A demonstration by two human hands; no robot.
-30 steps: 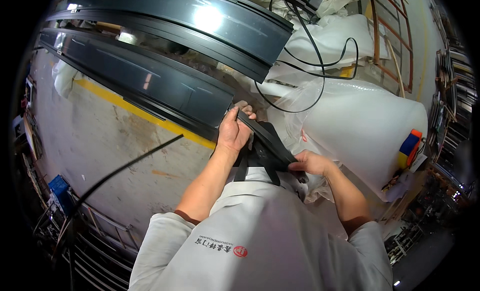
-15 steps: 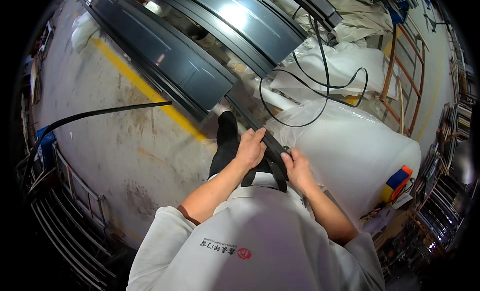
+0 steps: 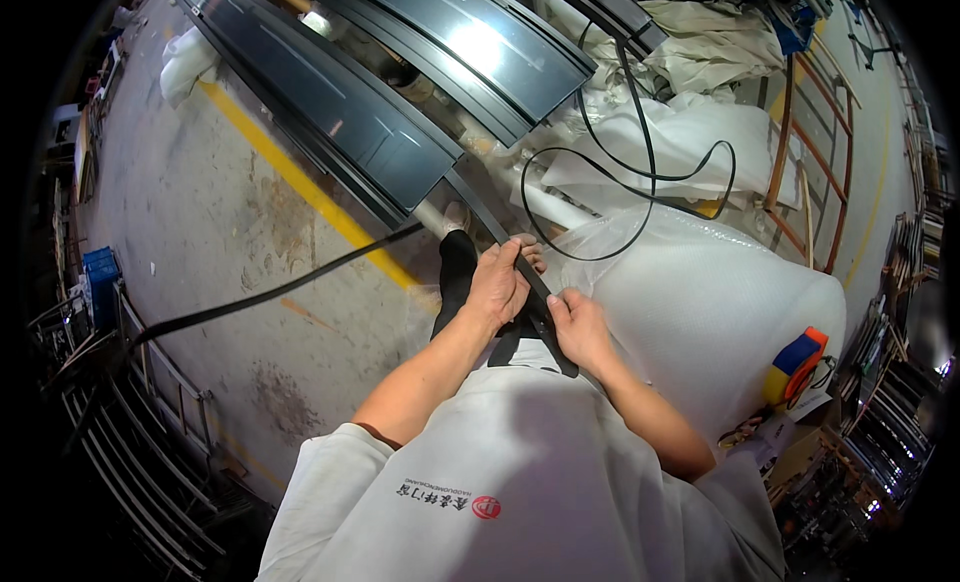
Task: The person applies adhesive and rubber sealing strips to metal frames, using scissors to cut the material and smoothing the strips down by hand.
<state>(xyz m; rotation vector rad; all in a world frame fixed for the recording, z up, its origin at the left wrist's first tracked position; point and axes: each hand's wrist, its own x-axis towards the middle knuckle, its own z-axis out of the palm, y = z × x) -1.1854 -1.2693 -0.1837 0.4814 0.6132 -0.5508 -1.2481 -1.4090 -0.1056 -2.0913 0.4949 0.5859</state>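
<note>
A long, dark flat strip [image 3: 487, 213] runs from beside the near end of a grey panel [image 3: 378, 142] down to my waist. My left hand [image 3: 502, 287] is closed around the strip, with its fingers curled over it. Closer to my body, my right hand [image 3: 580, 329] pinches the strip's right edge between thumb and fingers. Below the hands, the strip's lower end lies against the front of my grey shirt [image 3: 520, 422]. A second dark panel [image 3: 500, 52] lies farther right, parallel to the first.
A large roll of clear bubble wrap [image 3: 715, 302] is on my right, with a tape roll [image 3: 797, 367] on it. Black cable-like strips [image 3: 650, 172] loop over white wrapping behind. Another black strip [image 3: 270, 297] extends left over a yellow floor line [image 3: 290, 182]. Metal racks [image 3: 150, 462] stand lower left.
The strip in my hands has turned and now looks narrower. My right hand has shifted slightly, and the black strip on the left has swung lower. The view has shifted a little.
</note>
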